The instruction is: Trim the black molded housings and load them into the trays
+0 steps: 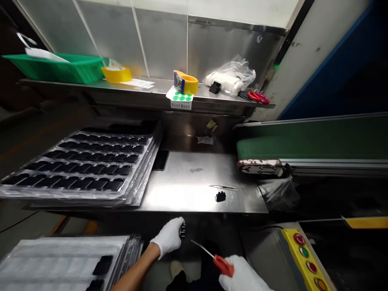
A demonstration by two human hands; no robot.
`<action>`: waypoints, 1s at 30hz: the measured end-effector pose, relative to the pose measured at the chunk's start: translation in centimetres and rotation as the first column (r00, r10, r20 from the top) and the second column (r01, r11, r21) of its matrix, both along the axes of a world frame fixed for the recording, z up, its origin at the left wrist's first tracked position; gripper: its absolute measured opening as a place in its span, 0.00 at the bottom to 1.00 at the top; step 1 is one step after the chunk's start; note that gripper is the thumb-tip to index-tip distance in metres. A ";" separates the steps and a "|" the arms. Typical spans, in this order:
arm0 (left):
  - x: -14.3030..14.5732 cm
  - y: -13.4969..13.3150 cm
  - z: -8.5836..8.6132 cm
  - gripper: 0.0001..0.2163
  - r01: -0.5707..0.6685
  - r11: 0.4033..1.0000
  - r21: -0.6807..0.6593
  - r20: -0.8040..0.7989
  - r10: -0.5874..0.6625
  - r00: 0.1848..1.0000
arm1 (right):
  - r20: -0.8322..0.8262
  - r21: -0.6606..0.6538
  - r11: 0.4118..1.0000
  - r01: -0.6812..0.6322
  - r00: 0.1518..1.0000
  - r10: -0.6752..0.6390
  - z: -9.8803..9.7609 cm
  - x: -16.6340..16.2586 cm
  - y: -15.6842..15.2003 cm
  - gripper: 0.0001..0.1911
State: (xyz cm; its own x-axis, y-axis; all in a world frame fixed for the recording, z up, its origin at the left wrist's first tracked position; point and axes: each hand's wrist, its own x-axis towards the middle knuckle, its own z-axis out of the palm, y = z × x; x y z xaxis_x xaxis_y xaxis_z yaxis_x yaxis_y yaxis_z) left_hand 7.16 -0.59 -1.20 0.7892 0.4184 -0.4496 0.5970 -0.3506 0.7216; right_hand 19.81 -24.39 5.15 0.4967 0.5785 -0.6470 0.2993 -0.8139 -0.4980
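My left hand (169, 237), in a white glove, is closed on a small black plastic part (182, 230) with ridges along its outer side. It is just in front of the steel table (184, 182), below its edge. My right hand (242, 275), also gloved in white, grips a screwdriver by its red handle (223, 265). The thin metal shaft points up and left toward the black part, apart from it. On the table near the front edge lie a slim metal blade like a scalpel (223, 187) and another small black part (220, 197).
Stacked clear trays of black pieces (75, 161) stand left; another tray stack (60, 258) is lower left. A shelf (145, 91) holds a green basket (75, 68), yellow tape (190, 84) and red-handled scissors (254, 96). A green conveyor (312, 139) and button panel (306, 256) are right.
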 end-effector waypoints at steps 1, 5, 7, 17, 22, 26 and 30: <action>-0.8 0.0 -1.0 0.07 0.025 0.999 0.046 -0.030 -0.024 0.999 | 0.005 -0.018 1.000 -0.023 1.000 0.024 0.1 -0.4 0.3 0.03; -3.2 -0.6 -3.6 0.15 0.127 0.977 0.172 -0.113 -0.109 0.988 | -0.002 -0.045 0.990 -0.131 0.991 0.131 1.4 -1.6 1.4 0.05; -4.0 -1.0 -4.5 0.20 0.175 0.963 0.204 -0.138 -0.149 0.979 | 0.006 -0.065 0.981 -0.182 0.983 0.183 2.2 -1.8 2.0 0.06; -5.4 -1.1 -4.6 0.18 0.252 0.938 0.238 -0.192 -0.209 0.959 | 0.008 -0.109 0.929 -0.353 0.935 0.356 3.0 0.2 4.2 0.11; -4.0 -0.8 -3.2 0.06 0.262 0.954 0.143 -0.146 -0.242 0.959 | -0.032 -0.087 0.938 -0.335 0.942 0.334 2.2 1.4 3.4 0.11; -2.9 0.0 -3.1 0.08 0.275 0.961 0.033 -0.068 -0.273 0.960 | -0.072 -0.066 0.947 -0.313 0.948 0.309 1.9 2.0 3.5 0.10; -1.9 0.8 -3.3 0.09 0.274 0.960 -0.062 -0.052 -0.277 0.959 | -0.050 -0.087 0.961 -0.264 0.964 0.260 2.0 2.7 3.9 0.08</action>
State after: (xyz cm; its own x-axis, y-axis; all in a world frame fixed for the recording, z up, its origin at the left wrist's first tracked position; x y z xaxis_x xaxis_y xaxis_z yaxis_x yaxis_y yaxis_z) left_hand 5.24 0.16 -4.46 0.8415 0.1622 -0.5154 0.5252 -0.4695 0.7098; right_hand 22.52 -20.47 7.14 0.3097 0.6223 -0.7189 0.4904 -0.7523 -0.4399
